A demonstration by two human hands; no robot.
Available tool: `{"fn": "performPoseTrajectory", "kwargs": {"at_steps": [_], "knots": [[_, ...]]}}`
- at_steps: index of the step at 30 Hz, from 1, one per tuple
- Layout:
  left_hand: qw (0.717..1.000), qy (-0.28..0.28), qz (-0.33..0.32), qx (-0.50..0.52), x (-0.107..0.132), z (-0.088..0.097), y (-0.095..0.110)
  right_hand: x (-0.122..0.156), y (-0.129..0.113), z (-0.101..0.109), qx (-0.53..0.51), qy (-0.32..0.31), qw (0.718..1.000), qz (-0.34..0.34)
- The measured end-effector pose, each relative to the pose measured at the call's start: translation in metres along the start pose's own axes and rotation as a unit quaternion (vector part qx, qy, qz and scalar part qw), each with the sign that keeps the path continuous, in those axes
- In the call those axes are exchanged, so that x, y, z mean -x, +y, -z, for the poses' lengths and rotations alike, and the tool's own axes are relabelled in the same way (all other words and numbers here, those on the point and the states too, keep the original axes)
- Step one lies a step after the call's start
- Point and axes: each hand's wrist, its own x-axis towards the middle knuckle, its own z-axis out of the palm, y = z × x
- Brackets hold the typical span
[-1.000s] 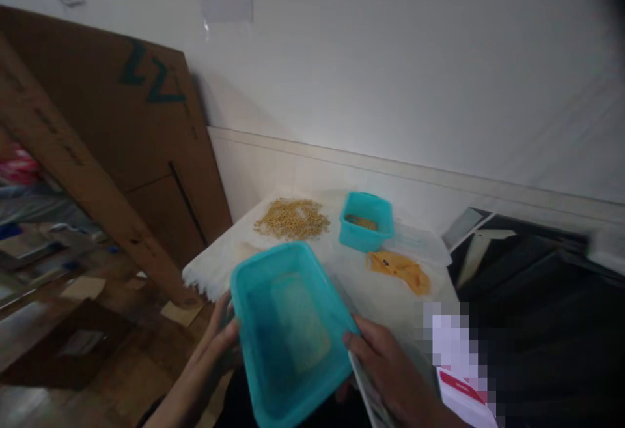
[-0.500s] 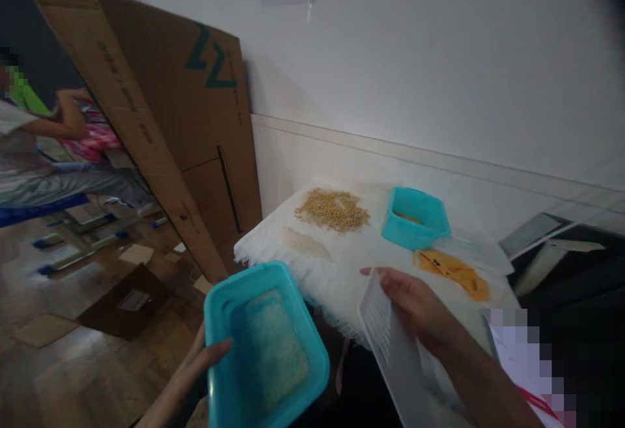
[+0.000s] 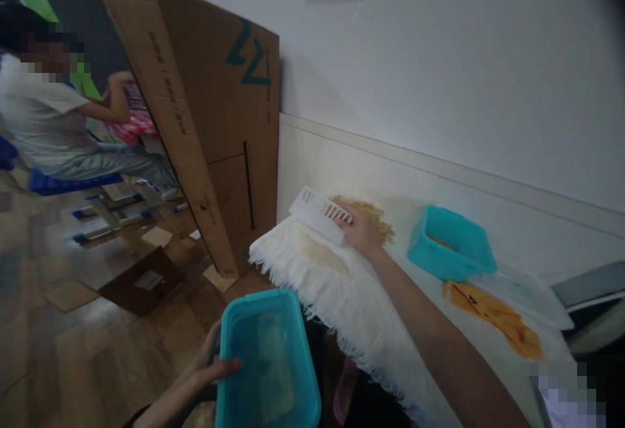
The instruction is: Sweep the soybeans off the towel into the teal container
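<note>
My left hand point(image 3: 215, 372) grips the left rim of a teal plastic basin point(image 3: 308, 366), held in front of the table's near edge. Pale grains point(image 3: 277, 372), apparently rice, lie in its bottom. Over the white fringed cloth point(image 3: 351, 314), my right hand point(image 3: 361, 229) is closed on the right end of a white slotted plastic tray point(image 3: 317, 214). Just on the near side of that tray is a thin patch of pale grains point(image 3: 322, 253). Behind it, yellowish beans point(image 3: 383, 218) are spread out, partly hidden by the tray and hand.
A second teal basin point(image 3: 452, 249) with some beans stands at the back right, by a clear plastic lid point(image 3: 522, 291) and an orange cloth point(image 3: 493, 317). A tall cardboard box point(image 3: 215, 102) leans left of the table. Farther left sits a person point(image 3: 43, 109).
My right hand has carried the white slotted tray leftward and away from me, over the cloth beside the grains. The view has turned left. My left hand still holds the basin.
</note>
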Motion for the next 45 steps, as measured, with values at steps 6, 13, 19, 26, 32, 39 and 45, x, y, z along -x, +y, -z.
{"fn": "performPoseTrajectory", "kwargs": {"at_steps": [6, 13, 19, 26, 32, 39, 45], "knots": [[0.999, -0.026, 0.043, 0.005, -0.008, -0.006, -0.011, 0.011, 0.002, -0.011, 0.106, -0.034, 0.994, -0.017], [0.998, -0.035, 0.048, 0.017, -0.013, -0.004, -0.009, 0.005, -0.003, 0.003, 0.191, -0.083, 0.978, 0.009], [0.998, -0.036, 0.043, 0.018, -0.010, -0.004, -0.002, 0.004, -0.011, -0.001, 0.213, -0.093, 0.972, 0.037], [0.997, -0.057, 0.046, 0.012, -0.011, -0.002, -0.005, 0.010, -0.015, 0.002, 0.250, -0.159, 0.952, 0.076], [0.996, -0.063, 0.060, 0.002, -0.015, 0.004, -0.011, 0.015, -0.017, 0.012, 0.252, -0.180, 0.947, 0.082], [0.997, -0.037, 0.067, -0.011, -0.015, 0.004, -0.009, 0.019, -0.028, 0.026, 0.238, -0.120, 0.960, 0.081], [0.997, -0.053, 0.056, -0.008, -0.014, 0.004, -0.009, 0.030, -0.065, 0.008, 0.174, -0.006, 0.984, 0.032]]}}
